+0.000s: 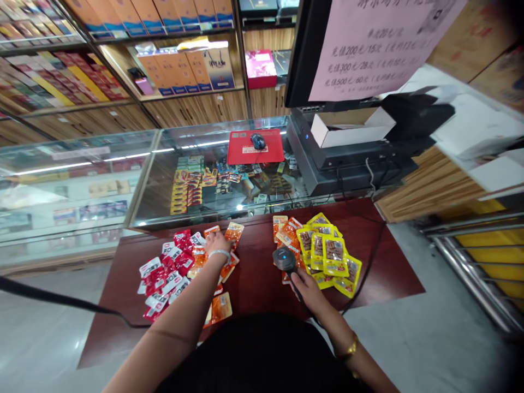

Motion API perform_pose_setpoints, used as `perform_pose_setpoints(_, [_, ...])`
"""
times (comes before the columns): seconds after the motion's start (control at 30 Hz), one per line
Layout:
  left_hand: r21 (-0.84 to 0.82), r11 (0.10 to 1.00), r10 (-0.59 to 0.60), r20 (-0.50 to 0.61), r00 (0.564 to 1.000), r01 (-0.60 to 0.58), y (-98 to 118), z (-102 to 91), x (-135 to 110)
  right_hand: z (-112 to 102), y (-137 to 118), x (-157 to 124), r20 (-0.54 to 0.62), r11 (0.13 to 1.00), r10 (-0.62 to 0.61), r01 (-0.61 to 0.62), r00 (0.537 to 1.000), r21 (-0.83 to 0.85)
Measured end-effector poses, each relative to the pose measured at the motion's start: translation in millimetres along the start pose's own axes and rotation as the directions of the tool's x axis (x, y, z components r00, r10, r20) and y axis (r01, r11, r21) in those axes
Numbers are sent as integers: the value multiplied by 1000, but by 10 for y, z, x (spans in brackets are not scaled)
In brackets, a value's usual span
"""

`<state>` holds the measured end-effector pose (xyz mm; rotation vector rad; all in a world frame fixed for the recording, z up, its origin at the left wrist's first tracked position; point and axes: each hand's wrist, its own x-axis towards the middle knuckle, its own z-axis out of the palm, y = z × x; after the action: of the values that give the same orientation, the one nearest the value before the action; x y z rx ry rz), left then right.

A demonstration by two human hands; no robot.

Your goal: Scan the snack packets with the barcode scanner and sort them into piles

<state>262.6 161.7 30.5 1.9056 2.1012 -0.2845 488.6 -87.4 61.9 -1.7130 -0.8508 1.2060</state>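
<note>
My left hand (216, 243) rests over a pile of orange snack packets (234, 232), fingers apart and touching the packets. Beside that pile lie many red-and-white snack packets (167, 273), and a loose orange packet (221, 307) is near the table's front edge. In my right hand (306, 288) is a black handheld barcode scanner (285, 258), with a small blue light on its head. The scanner is above a second group of orange packets (289, 230). Yellow snack packets (334, 252) with brown contents showing are heaped just to its right.
The packets lie on a dark red wooden table (256, 284). Behind it stands a glass display counter (213, 207) with a red mouse pad (235, 150) and a computer mouse (257, 141). A monitor (297, 60) and a white open box (347, 134) are at right. The scanner's cable (374, 248) crosses the table.
</note>
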Motion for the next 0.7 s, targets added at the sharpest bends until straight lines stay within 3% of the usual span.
perform_pose_setpoints(0.13, [-8, 997, 72, 104, 992, -72, -33, -1, 92, 6, 16, -10, 0, 1000, -4, 4, 1000, -20])
perform_pose_setpoints(0.27, [-244, 967, 118, 149, 982, -79, 90, 9, 81, -2, 32, -36, 0, 998, 33, -33, 999, 44])
perform_pose_setpoints(0.37, [-552, 833, 145, 167, 975, -29, 314, 141, -94, -10, 20, -58, -19, 994, 70, -68, 997, 90])
perform_pose_setpoints(0.43, [-748, 662, 201, 238, 950, 47, 483, 277, -284, -15, 2, -63, -35, 990, 92, -88, 995, 113])
perform_pose_setpoints(0.5, [-843, 532, 262, 258, 930, 84, 623, 409, -488, -22, -18, -56, -47, 987, 97, -90, 994, 132])
perform_pose_setpoints(0.6, [-888, 454, 338, 250, 907, 76, 737, 542, -730, -41, -45, -27, -59, 987, 84, -75, 995, 141])
perform_pose_setpoints(0.7, [-897, 438, 385, 240, 891, 52, 763, 618, -843, -64, -62, 0, -52, 989, 59, -52, 997, 140])
